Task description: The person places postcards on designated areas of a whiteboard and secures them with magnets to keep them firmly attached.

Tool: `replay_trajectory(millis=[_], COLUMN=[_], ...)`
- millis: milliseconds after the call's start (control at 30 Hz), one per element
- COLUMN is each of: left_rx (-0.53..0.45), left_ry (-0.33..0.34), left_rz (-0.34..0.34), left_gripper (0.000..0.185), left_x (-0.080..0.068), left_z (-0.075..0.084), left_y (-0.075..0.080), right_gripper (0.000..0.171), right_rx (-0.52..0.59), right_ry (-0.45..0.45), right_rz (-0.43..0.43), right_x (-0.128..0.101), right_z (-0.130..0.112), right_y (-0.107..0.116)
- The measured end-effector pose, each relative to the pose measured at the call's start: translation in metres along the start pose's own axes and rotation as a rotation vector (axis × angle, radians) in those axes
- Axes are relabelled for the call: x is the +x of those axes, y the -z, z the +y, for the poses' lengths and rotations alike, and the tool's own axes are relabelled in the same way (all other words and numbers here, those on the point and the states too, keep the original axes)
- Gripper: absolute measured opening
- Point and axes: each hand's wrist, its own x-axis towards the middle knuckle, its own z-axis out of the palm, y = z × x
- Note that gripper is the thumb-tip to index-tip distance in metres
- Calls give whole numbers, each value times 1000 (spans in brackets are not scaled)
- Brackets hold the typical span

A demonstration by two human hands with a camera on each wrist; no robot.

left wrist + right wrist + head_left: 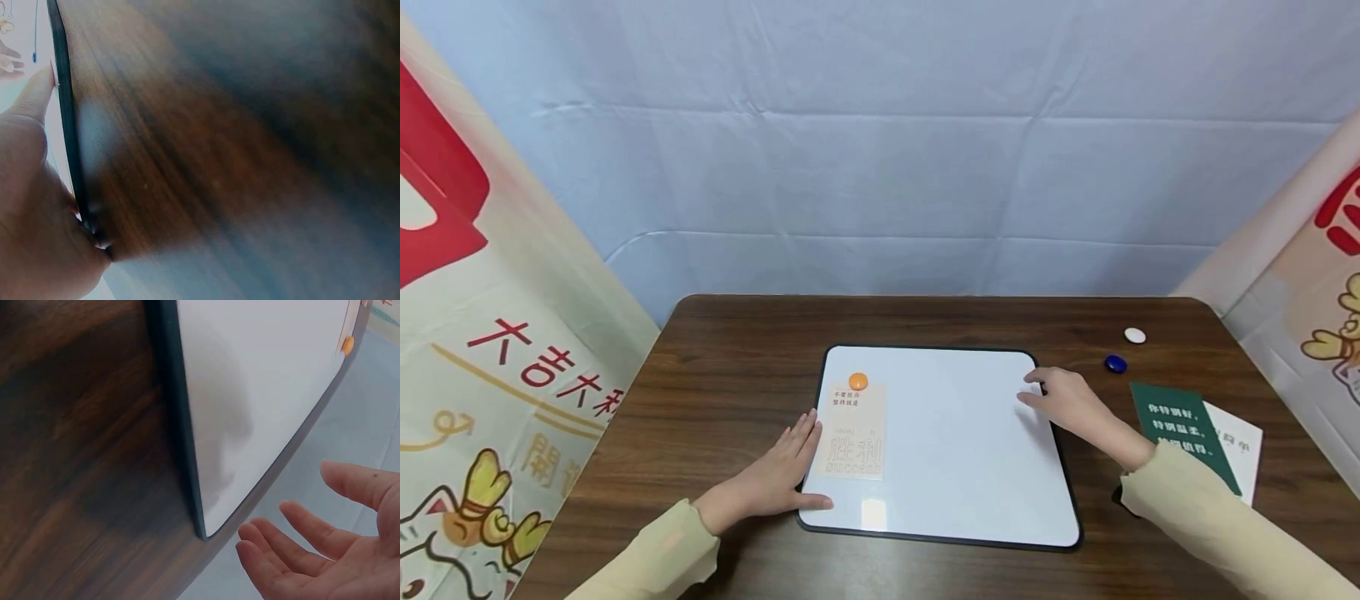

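A whiteboard [962,442] with a dark frame lies on the brown wooden table. On its left part is a cream card [857,454] with printed characters and the word "success". A round orange magnet [858,381] sits at the card's top edge. My left hand [778,475] rests along the board's left edge, fingers extended, its thumb on the white surface near the lower-left corner. Over the upper right edge is my right hand [1067,404], its fingers loosely bent and apart with nothing between them. In the right wrist view, that hand [331,540] appears beside the board's corner.
Right of the board lie a green card [1180,425] with white characters and a white card [1240,446] partly under it. A blue magnet [1116,363] and a white magnet [1135,335] sit behind them. Part of a small black object shows under the right sleeve [1187,508].
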Motion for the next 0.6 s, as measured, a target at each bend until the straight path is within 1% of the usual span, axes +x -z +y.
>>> replay_trajectory(millis=[233, 600], left_rx=[3, -4], left_ry=[-8, -11], left_rz=[9, 14], left_gripper=[110, 110], left_x=[1, 0], left_z=[0, -1], left_y=[-1, -1], right_gripper=[43, 48], right_rx=[20, 24], right_ry=[-10, -78], right_rz=[22, 57], right_x=[-6, -14], right_z=[17, 42], right_y=[9, 20])
